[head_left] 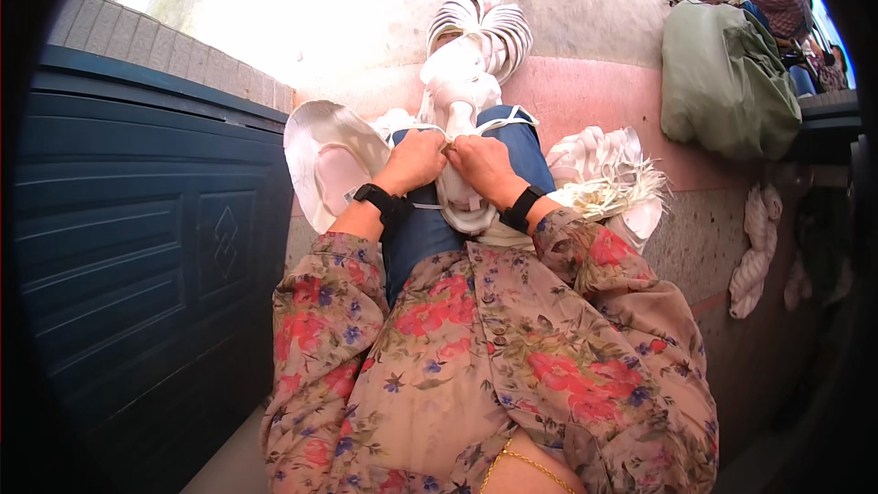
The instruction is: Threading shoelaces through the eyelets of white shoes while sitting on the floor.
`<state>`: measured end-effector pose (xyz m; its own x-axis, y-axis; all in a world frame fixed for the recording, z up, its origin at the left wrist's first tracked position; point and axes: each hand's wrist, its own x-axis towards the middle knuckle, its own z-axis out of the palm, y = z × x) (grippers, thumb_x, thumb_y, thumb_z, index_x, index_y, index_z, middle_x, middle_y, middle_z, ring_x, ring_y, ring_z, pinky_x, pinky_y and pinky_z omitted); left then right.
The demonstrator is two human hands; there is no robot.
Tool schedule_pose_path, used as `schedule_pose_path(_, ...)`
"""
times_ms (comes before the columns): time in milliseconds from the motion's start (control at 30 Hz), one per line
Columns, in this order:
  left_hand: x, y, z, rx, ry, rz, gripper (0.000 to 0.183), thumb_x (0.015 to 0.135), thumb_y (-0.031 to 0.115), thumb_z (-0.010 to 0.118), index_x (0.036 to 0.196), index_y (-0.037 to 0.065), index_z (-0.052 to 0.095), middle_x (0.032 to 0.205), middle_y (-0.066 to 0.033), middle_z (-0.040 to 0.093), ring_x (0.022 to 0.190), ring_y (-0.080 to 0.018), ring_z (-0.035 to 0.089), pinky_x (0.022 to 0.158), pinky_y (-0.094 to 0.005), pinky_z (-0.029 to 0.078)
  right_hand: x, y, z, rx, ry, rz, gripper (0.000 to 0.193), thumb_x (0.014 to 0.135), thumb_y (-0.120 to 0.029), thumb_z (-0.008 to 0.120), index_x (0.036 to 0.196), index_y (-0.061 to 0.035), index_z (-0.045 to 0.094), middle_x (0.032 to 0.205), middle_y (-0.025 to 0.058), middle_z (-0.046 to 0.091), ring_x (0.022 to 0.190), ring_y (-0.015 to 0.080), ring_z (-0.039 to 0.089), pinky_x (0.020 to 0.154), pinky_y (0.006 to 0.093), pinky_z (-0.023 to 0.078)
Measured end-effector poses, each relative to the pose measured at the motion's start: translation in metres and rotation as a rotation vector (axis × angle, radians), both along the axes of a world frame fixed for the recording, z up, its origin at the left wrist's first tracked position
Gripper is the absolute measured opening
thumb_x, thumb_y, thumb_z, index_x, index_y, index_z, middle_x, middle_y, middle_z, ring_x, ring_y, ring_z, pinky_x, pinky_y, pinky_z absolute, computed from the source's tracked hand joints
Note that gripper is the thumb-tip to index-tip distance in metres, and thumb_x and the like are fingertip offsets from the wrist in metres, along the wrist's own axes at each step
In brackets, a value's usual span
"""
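Strong daylight from upper left, pavement [274,9] blown out w/ glare, lap area evenly lit, blue door [137,220] dim in shade, heavy black vignette at corners, fisheye bends edges near rim, far right bg soft & murky, centre fairly sharp

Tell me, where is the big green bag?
The green bag sits at the upper right of the head view, on the pink ledge, right of the white stack.
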<state>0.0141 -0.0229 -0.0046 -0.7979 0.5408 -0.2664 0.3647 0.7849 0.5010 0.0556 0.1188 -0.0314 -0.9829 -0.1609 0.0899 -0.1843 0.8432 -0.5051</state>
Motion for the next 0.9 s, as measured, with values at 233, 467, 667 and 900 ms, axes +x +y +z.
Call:
schedule_pose_path(233, -0.001, -0.002, -0.004, 0.084, -0.027, 0.011, 0.019, 0.073, 0.005, 0.045, 0.086, 0.001, 0.059, 0.087, -0.0214, 0.059, 0.084, -0.0392, 0.053, 0.076, -0.043, 0.044, -0.009, 0.003, 0.007, 0.101, 0.087, 0.198, 0.012, 0.075, -0.012, 0.05, 0.069, -0.0047, 0.058, 0.062, 0.0135, 0.06, 0.061, 0.0268, 0.062, 0.053, 0.0348, 0.048)
schedule_pose_path(467, 0.032, 0.007, -0.004, 0.193, 0.247, 0.192, 0.014, 0.076, 0.01, 0.05, 0.082, 0.003, 0.061, 0.083, -0.0168, 0.059, 0.085, -0.037, 0.052, 0.077, -0.0424, 0.042, -0.003, 0.019, 0.003, 0.139, 0.141, 0.255, 0.012, 0.076, -0.014, 0.05, 0.066, -0.0066, 0.053, 0.057, 0.0111, 0.057, 0.054, 0.026, 0.059, 0.048, 0.0368, 0.043)
schedule_pose_path(667, 0.069, 0.029, 0.038, 0.344, 0.621, -0.084, 0.017, 0.074, 0.004, 0.052, 0.087, 0.002, 0.062, 0.081, -0.0114, 0.061, 0.086, -0.0328, 0.054, 0.083, -0.0389, 0.039, 0.06, 0.056, 0.056, -0.027, 0.069, 0.325, 0.018, 0.08, -0.014, 0.05, 0.064, -0.0054, 0.047, 0.056, 0.0138, 0.053, 0.056, 0.0311, 0.055, 0.051, 0.0403, 0.037)
schedule_pose_path(900, 0.043, 0.051, 0.047, 0.421, 0.14, 0.024, 0.013, 0.076, 0.003, 0.051, 0.082, 0.001, 0.064, 0.069, -0.0139, 0.06, 0.063, -0.0238, 0.059, 0.058, -0.0313, 0.047, 0.025, 0.062, 0.03, -0.78, 0.047, -0.159, 0.024, 0.09, -0.019, 0.044, 0.08, 0.0013, 0.052, 0.07, 0.018, 0.053, 0.062, 0.0319, 0.052, 0.061, 0.0374, 0.041)
